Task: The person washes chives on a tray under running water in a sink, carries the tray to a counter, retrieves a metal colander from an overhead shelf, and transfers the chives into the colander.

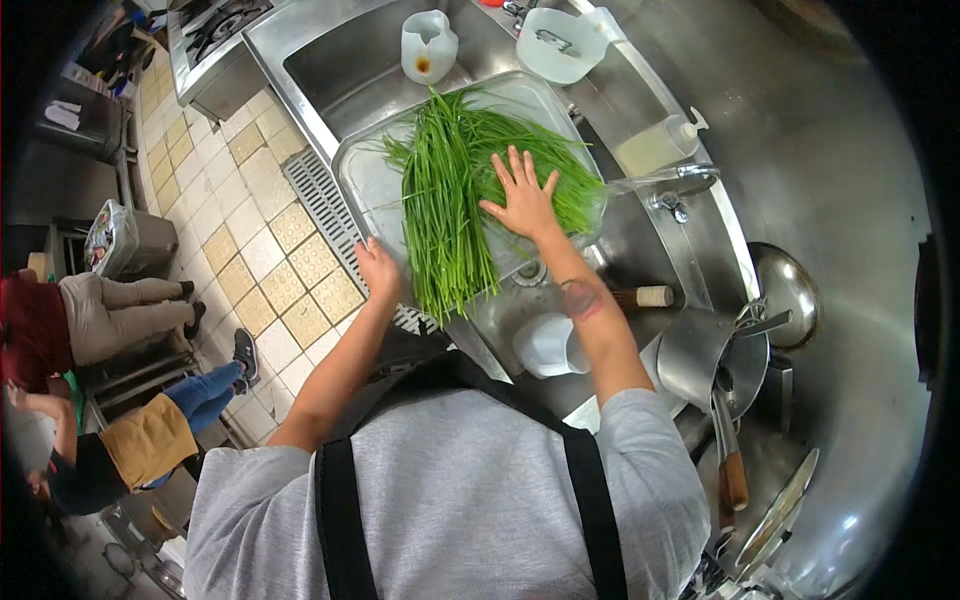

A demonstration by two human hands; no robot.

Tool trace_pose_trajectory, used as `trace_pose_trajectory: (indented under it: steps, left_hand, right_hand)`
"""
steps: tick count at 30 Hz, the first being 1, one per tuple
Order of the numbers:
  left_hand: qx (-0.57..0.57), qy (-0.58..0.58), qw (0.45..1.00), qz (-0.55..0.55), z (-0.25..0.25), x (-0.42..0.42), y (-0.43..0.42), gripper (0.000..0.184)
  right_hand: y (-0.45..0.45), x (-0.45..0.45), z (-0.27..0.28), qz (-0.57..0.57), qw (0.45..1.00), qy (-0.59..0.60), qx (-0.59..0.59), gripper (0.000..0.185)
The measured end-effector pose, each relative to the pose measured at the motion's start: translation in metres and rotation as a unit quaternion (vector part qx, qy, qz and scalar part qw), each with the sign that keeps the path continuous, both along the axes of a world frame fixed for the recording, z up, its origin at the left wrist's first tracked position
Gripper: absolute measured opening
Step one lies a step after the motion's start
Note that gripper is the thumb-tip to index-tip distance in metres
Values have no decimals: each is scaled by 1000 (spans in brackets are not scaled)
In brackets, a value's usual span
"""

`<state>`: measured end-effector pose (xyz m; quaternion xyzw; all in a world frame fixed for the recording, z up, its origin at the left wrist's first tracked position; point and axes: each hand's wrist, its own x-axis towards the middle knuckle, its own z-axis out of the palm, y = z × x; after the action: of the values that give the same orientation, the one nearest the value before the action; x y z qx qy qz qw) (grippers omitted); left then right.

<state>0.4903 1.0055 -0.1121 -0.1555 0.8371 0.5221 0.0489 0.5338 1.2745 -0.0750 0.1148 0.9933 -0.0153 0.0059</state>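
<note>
Long green stalks (445, 210) lie in a heap on a translucent tray (375, 215), which rests across the metal sink. My right hand (525, 198) lies spread, palm down, on the right part of the heap, beside water running from the faucet (680, 175). At the tray's left edge is my left hand (378, 270), its fingers apart and its thumb raised; the palm side is partly hidden. Some stalks hang over the tray's near edge.
Cut plastic jugs (430, 48) and a white container (565, 45) stand behind the tray. A soap bottle (658, 145) is right, pots (700, 360) lower right, another white container (548, 345) near me. Two people (150, 440) stand far left, beyond the tiled floor.
</note>
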Motion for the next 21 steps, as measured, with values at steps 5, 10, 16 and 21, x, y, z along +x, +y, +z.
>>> trace_pose_trajectory:
  steps: [5, 10, 16, 21]
  left_hand:
    - [19, 24, 1000, 2, -26, -3, -2, 34]
    - [0, 18, 1000, -4, -9, 1, 0, 35]
    - [-24, 19, 1000, 7, -18, -1, -2, 36]
    - [39, 1, 999, 11, -12, 0, 0, 34]
  right_hand:
    - [89, -42, 37, 2, 954, -90, -285, 64]
    - [121, -42, 21, -18, 986, 80, -143, 59]
    - [76, -15, -3, -144, 987, -6, -64, 59]
    - [110, 25, 33, -190, 935, 246, -171, 44]
